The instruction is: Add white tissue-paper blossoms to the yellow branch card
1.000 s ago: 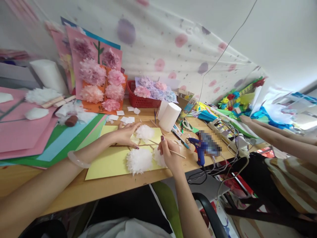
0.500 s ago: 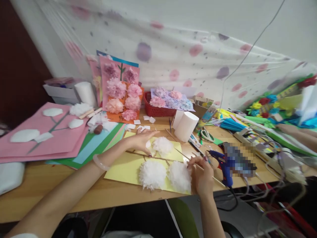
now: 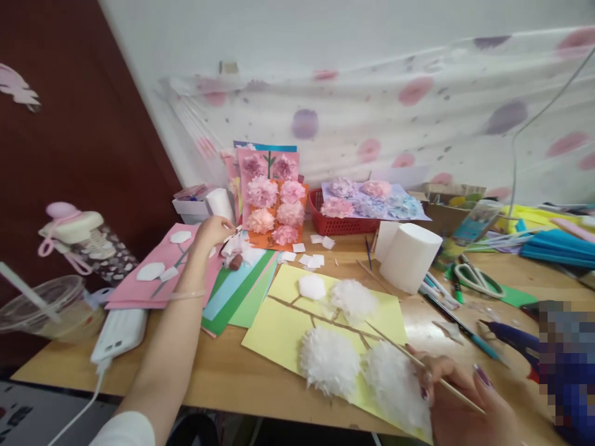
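Left hand (image 3: 214,231) near the white tissue (image 3: 252,255) — from here, can't tell if it's gripping anything. Yellow card (image 3: 279,334) mid-table, three white puffs (image 3: 331,362) and one flat white disc (image 3: 312,287) on it. Right hand (image 3: 465,391) gripping a thin stick (image 3: 393,344) — tip over the card, blue glue gun (image 3: 515,342) farther right.

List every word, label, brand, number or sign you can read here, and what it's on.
No text is readable.
Patterned bottle: pale markings, too blurred to tell whether they are lettering.
White device with cable: small dark marks, too small to read.
Clear container: printing, if any, too blurred.
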`<action>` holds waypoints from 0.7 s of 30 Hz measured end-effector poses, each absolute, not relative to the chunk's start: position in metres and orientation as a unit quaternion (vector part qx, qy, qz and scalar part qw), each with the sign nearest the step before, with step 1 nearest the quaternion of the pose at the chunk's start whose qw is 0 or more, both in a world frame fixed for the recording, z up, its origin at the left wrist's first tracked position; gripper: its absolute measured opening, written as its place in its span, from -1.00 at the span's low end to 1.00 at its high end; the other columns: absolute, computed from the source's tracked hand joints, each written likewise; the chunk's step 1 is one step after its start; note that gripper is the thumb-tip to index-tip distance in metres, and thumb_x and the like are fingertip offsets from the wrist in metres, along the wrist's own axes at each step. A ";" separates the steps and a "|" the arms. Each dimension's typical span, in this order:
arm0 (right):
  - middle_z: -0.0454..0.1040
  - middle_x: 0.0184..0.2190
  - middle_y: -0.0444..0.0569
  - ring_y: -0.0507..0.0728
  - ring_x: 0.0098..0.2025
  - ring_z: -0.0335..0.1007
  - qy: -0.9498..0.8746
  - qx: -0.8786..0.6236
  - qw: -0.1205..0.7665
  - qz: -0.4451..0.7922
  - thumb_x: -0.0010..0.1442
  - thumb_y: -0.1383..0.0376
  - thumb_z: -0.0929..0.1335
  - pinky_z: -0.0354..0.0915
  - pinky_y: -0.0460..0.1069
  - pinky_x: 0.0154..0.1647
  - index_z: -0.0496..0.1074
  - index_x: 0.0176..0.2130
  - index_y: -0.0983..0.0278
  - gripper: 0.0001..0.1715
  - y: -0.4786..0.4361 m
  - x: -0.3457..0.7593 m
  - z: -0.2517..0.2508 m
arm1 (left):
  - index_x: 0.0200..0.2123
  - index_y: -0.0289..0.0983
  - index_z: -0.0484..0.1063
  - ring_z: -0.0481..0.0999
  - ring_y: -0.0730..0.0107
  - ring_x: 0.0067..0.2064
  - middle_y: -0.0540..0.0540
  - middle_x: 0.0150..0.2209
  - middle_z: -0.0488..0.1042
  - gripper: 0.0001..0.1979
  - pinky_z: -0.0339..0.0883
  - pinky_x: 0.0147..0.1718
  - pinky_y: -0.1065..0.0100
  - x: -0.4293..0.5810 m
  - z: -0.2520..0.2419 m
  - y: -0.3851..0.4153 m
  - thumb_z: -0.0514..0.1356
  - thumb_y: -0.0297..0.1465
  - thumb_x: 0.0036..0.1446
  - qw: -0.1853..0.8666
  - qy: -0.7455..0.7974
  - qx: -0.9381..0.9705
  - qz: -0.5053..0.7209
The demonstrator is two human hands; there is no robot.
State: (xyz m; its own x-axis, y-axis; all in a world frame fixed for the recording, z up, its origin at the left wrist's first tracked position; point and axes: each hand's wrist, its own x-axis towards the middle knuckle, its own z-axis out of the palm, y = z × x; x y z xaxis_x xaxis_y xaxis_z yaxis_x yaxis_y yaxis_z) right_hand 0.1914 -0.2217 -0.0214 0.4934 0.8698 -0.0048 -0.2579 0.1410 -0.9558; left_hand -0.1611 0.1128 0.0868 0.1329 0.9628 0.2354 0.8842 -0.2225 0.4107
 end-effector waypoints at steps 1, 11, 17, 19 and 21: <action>0.25 -0.66 -0.02 0.15 -0.54 0.26 -0.294 -0.512 0.695 0.409 0.03 -0.24 0.32 0.39 0.14 -0.37 0.41 -0.67 0.17 -0.38 -0.222 0.193 -0.022 | -0.34 -0.29 0.60 0.50 0.18 -0.44 -0.07 -0.55 0.49 -0.73 0.25 -0.44 0.32 -0.166 0.086 0.114 0.20 -0.27 -0.07 0.082 0.625 0.742 0.227; 0.21 -0.68 0.00 0.18 -0.53 0.24 -0.212 -0.541 0.733 0.354 -0.03 -0.11 0.37 0.29 0.11 -0.51 0.34 -0.71 0.16 -0.50 -0.221 0.227 -0.032 | -0.35 -0.14 0.61 0.36 -0.05 0.13 -0.14 -0.02 0.56 -0.85 0.21 0.07 0.12 -0.138 0.050 0.130 0.25 -0.36 -0.03 0.048 0.584 0.793 0.165; 0.16 -0.67 -0.02 0.16 -0.52 0.16 -0.166 -0.556 0.740 0.341 -0.05 0.09 0.35 0.25 0.08 -0.52 0.33 -0.69 0.15 -0.69 -0.216 0.219 -0.033 | -0.29 -0.20 0.59 0.33 -0.13 0.15 -0.22 -0.07 0.57 -0.81 0.15 0.10 -0.01 -0.142 0.052 0.134 0.17 -0.33 0.10 0.026 0.589 0.795 0.142; 0.13 -0.69 -0.03 0.14 -0.54 0.13 -0.158 -0.556 0.744 0.335 -0.07 0.12 0.35 0.23 0.06 -0.54 0.33 -0.69 0.15 -0.72 -0.215 0.216 -0.030 | -0.23 -0.18 0.58 0.34 -0.10 0.15 -0.20 -0.06 0.57 -0.78 0.15 0.09 0.02 -0.142 0.053 0.134 0.16 -0.33 0.11 0.024 0.586 0.797 0.142; 0.13 -0.70 -0.05 0.12 -0.57 0.12 -0.153 -0.553 0.746 0.338 -0.07 0.13 0.35 0.22 0.04 -0.57 0.33 -0.69 0.16 -0.73 -0.215 0.214 -0.028 | -0.21 -0.16 0.59 0.32 -0.08 0.17 -0.18 0.01 0.55 -0.77 0.13 0.11 0.03 -0.140 0.052 0.133 0.18 -0.35 0.08 0.023 0.581 0.801 0.143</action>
State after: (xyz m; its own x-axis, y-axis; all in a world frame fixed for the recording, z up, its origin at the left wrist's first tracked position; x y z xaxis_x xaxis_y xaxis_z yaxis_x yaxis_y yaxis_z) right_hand 0.2143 -0.2153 -0.0280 0.7246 0.6737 -0.1455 -0.3347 0.1595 -0.9287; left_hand -0.1403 0.1328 0.0521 0.2832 0.9374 0.2028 0.9242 -0.3232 0.2034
